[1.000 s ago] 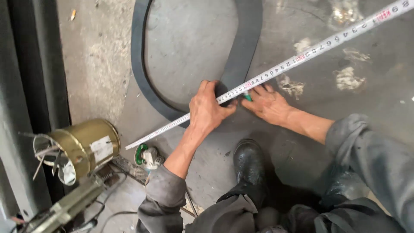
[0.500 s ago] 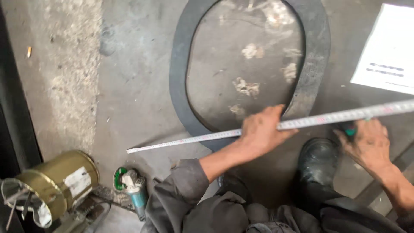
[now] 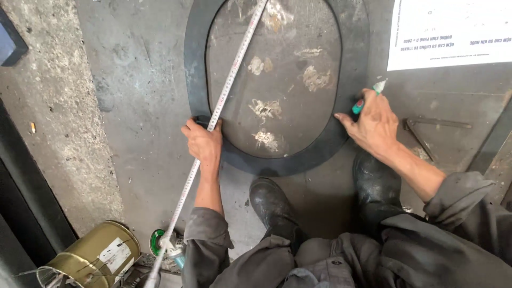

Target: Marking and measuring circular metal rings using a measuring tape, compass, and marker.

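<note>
black oval rubber ring (image 3: 341, 144) lies flat under left hand (image 3: 204, 143), steel tape (image 3: 230, 80).

Both arms reach forward in grey sleeves pushed up past the wrists. The left hand (image 3: 204, 143) lies palm down, left of centre, fingers curled and pressing flat. The right hand (image 3: 375, 124) sits further right, well apart from it, back turned up, fingers closed in a grip with the forefinger stretched left.

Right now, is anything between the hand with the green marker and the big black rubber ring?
Nothing visible. The right hand holding the green marker already rests its fingertips on the black rubber ring. The left hand pins the tape measure on the ring's other side.
</note>
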